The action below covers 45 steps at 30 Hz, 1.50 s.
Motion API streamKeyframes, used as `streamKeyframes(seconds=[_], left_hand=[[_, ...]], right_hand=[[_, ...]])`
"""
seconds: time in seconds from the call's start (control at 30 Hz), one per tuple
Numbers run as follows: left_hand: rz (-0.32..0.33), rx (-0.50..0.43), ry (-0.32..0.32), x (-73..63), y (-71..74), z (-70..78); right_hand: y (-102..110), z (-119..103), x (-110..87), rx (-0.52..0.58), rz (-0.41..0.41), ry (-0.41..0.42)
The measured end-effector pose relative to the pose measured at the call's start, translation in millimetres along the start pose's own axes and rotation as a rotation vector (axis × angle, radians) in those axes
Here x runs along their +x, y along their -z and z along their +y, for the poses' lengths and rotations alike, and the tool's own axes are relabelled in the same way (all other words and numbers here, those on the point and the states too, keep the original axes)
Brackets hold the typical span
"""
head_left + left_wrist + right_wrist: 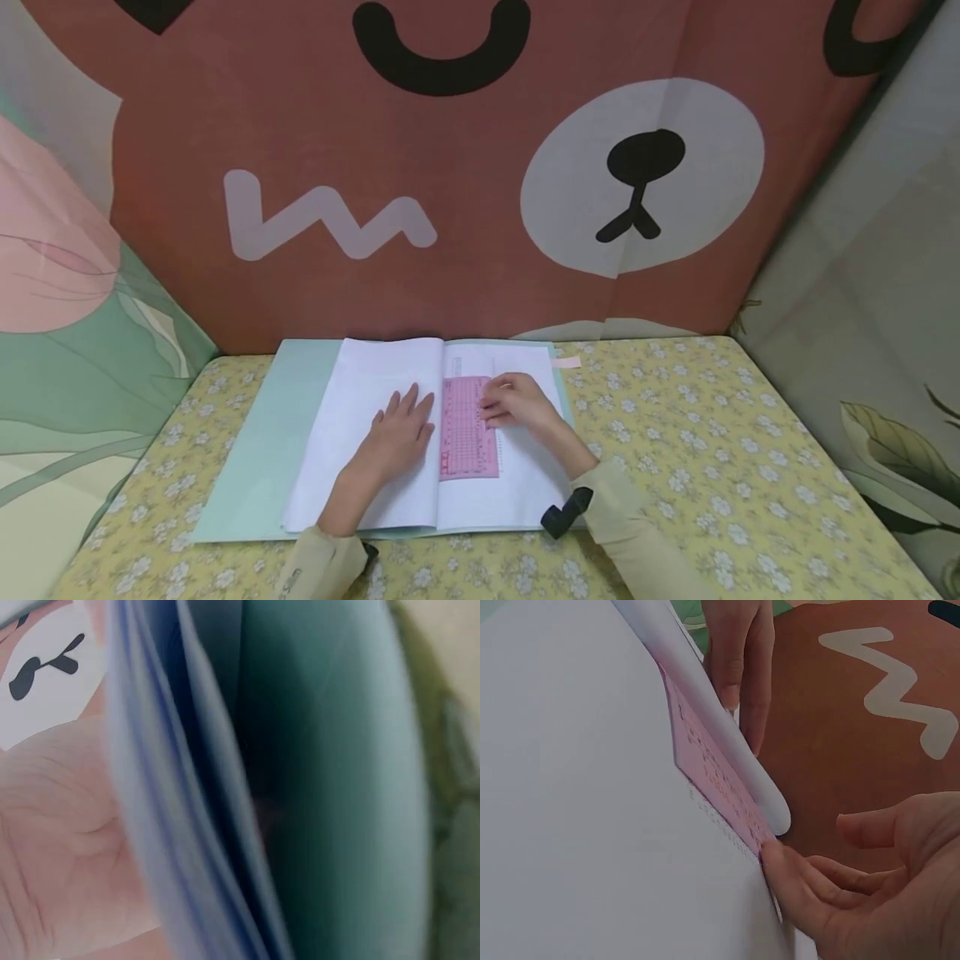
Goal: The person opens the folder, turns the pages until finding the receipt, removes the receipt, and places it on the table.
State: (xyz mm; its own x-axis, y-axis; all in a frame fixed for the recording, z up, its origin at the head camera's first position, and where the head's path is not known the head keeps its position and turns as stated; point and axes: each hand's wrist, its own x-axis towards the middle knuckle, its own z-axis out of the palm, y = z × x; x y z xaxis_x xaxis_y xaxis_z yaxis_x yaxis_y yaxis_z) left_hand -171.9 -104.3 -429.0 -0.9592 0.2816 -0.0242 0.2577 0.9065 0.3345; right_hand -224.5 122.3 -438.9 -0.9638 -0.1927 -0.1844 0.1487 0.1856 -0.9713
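A thick book of white pages [375,375] lies open, its pale green cover [255,450] showing at the left. On the right-hand page rests a pink printed sheet [467,433] with ruled tables, lying along the fold. My left hand [397,433] rests on the left page with its fingers spread. At the pink sheet's right edge, in the upper half, my right hand [521,404] pinches with bent fingers. In the right wrist view its thumb [780,874] lies against that edge, with the other fingers curled behind.
Under the book spreads a yellow floral tablecloth [690,450]. A small pink tab [567,362] sticks out at the book's upper right. Behind the table hangs a brown backdrop with a bear face [480,292], and printed cloth walls [847,333] flank both sides.
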Motion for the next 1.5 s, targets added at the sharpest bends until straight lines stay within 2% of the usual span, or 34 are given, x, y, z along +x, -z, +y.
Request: streamKeyframes(seconds=[0.13, 0.2, 0.27, 0.47, 0.57, 0.8, 0.9, 1.03, 1.23, 1.5], left_hand=[[-0.016, -0.044, 0.024, -2.2, -1.2, -2.0], [-0.02, -0.063, 0.032, -3.3, -1.2, -2.6], [-0.03, -0.074, 0.038, -4.0, -1.6, -3.6], [-0.057, -0.09, 0.048, -4.6, 0.1, -5.5], [-0.068, -0.095, 0.045, -2.9, 0.8, -5.9], [-0.091, -0.104, 0.049, 2.2, 3.1, -7.0], [-0.095, -0.115, 0.047, 3.4, 3.6, -6.5], [-0.097, -0.132, 0.048, 5.6, 3.4, -5.8], [-0.103, -0.149, 0.053, 7.0, 0.3, -3.5], [-0.106, -0.128, 0.082, 2.7, 1.2, -4.8]], right_hand=[[2.6, -4.3, -2.1, -0.139, 0.111, 0.042], [3.8, -5.4, -3.2, -0.161, 0.131, 0.037], [4.2, -5.5, -2.9, -0.129, 0.114, 0.019], [3.2, -5.3, -0.3, 0.091, 0.05, -0.048], [3.5, -4.7, 1.0, 0.133, 0.031, -0.068], [-4.9, -1.5, 1.0, 0.027, -0.071, -0.08], [-9.1, -1.1, -1.2, -0.002, -0.058, -0.058], [-6.3, -3.7, -2.1, -0.033, 0.011, -0.019], [24.4, -13.3, -6.2, 0.003, 0.102, -0.037], [94.6, -19.6, -16.0, -0.027, 0.114, 0.008]])
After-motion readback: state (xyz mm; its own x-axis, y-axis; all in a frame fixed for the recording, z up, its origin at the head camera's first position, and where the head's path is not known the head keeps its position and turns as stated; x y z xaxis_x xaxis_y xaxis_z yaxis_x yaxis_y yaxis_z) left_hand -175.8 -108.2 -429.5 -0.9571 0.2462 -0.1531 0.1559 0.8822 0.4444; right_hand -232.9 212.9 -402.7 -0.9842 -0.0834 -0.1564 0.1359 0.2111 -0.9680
